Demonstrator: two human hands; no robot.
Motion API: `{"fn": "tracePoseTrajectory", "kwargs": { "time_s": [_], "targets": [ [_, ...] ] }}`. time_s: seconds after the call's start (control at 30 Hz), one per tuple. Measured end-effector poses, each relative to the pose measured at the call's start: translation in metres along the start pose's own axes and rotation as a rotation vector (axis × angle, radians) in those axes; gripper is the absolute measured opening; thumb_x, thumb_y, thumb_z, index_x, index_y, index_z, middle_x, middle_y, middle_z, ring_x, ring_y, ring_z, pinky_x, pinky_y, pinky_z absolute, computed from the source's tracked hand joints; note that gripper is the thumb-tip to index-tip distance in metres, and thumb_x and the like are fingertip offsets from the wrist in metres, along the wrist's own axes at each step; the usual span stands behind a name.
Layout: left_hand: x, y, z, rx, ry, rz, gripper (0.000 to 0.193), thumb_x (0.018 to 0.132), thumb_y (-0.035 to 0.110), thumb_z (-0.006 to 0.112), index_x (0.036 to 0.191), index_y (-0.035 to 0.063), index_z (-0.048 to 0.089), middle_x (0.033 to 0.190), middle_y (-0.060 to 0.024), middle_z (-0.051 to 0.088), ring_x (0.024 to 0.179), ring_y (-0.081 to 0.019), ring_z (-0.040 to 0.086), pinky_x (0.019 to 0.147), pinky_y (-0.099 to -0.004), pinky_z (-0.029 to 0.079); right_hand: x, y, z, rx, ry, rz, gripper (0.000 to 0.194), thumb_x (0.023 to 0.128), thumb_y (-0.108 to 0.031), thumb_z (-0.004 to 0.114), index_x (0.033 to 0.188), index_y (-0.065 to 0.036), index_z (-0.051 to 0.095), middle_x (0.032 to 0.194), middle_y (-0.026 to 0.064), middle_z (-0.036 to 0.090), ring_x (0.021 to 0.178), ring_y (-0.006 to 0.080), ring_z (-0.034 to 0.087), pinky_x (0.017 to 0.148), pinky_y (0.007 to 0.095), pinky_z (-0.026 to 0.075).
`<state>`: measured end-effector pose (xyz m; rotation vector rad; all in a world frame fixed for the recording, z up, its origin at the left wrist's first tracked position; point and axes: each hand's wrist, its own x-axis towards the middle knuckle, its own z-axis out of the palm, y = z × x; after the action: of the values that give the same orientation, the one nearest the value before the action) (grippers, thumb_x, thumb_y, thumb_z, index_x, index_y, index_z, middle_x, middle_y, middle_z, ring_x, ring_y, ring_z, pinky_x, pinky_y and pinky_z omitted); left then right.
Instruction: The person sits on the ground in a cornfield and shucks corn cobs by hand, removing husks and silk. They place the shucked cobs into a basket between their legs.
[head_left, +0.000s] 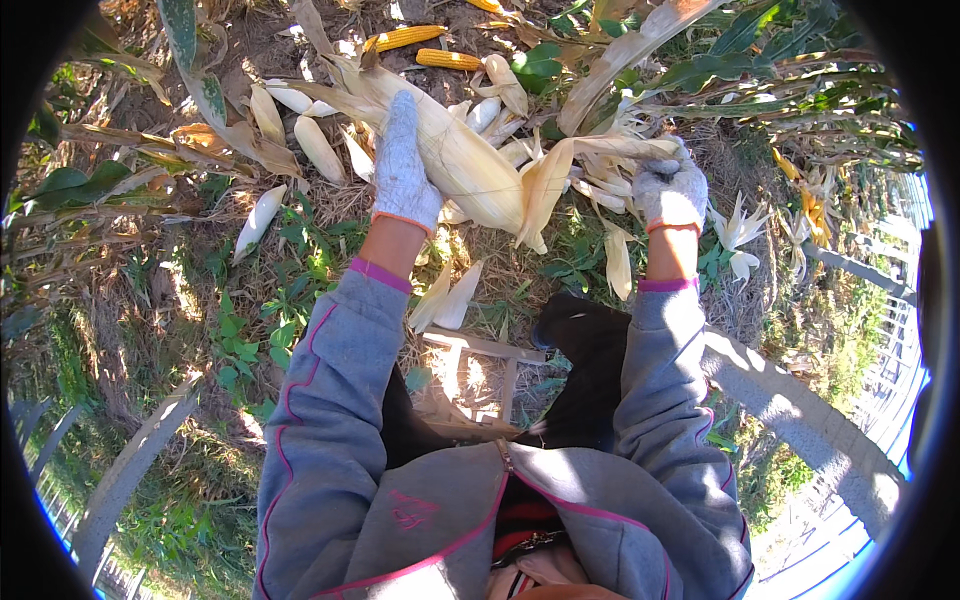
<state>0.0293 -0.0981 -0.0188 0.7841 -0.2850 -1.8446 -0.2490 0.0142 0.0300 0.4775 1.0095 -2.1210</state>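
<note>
An ear of corn in its pale dry husk (469, 169) lies slantwise in front of me. Wrapped around its upper left side is my left hand (405, 161), in a white knit glove with an orange cuff edge. My right hand (670, 184), gloved the same way, is closed on the end of a husk leaf (600, 146) that bends out from the ear's lower tip. The kernels of this ear are hidden by husk. Beyond it, two bare yellow corn cobs (405, 37) (448, 59) rest on the soil.
Several husked ears (319, 148) and loose husks (739, 232) lie on the straw-covered ground. Corn stalks (795, 82) crowd both sides. A small wooden frame (484, 345) stands between my legs. Concrete-looking bars (802, 420) (127, 472) curve past on the right and left.
</note>
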Motion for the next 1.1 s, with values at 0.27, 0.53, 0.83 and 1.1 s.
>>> {"fn": "tracePoseTrajectory", "kwargs": {
  "time_s": [0.27,0.53,0.83,1.1],
  "targets": [
    [0.006,0.041,-0.003,-0.041,0.039,0.117,0.047,0.095,0.041,0.056,0.127,0.0065,0.050,0.122,-0.0123,0.058,0.111,-0.0251,0.057,0.099,-0.0438,0.048,0.033,-0.033,-0.023,-0.078,-0.082,0.108,0.012,0.095,-0.006,0.050,0.092,-0.003,0.061,0.077,0.0007,0.056,0.055,0.0100,0.047,0.055,0.0194,0.045],
    [-0.021,0.034,0.027,0.553,-0.059,0.249,0.047,0.090,0.019,0.066,0.131,0.0041,0.048,0.120,-0.0046,0.057,0.106,-0.0140,0.057,0.090,-0.0298,0.049,-0.023,0.022,0.023,-0.778,-0.356,-0.726,0.023,0.087,-0.001,0.062,0.110,0.001,0.058,0.092,0.0038,0.061,0.077,0.0105,0.058,0.070,0.0227,0.049],
    [-0.025,0.010,0.015,0.287,-0.275,-0.147,0.047,0.093,0.029,0.062,0.129,0.0030,0.049,0.111,-0.0071,0.062,0.096,-0.0167,0.063,0.081,-0.0328,0.055,-0.068,0.068,0.026,-1.887,-1.167,0.091,0.068,0.083,-0.036,0.068,0.133,0.004,0.048,0.126,0.0175,0.058,0.116,0.0230,0.055,0.100,0.0343,0.042],
    [-0.020,0.002,0.011,0.125,-0.315,-0.185,0.053,0.097,0.043,0.052,0.131,0.0034,0.049,0.117,-0.0111,0.061,0.101,-0.0206,0.062,0.088,-0.0343,0.053,-0.087,0.097,0.012,-1.272,-1.080,0.496,0.077,0.080,-0.029,0.073,0.138,0.007,0.039,0.129,0.0157,0.055,0.117,0.0220,0.053,0.101,0.0334,0.041]
  ]
}}
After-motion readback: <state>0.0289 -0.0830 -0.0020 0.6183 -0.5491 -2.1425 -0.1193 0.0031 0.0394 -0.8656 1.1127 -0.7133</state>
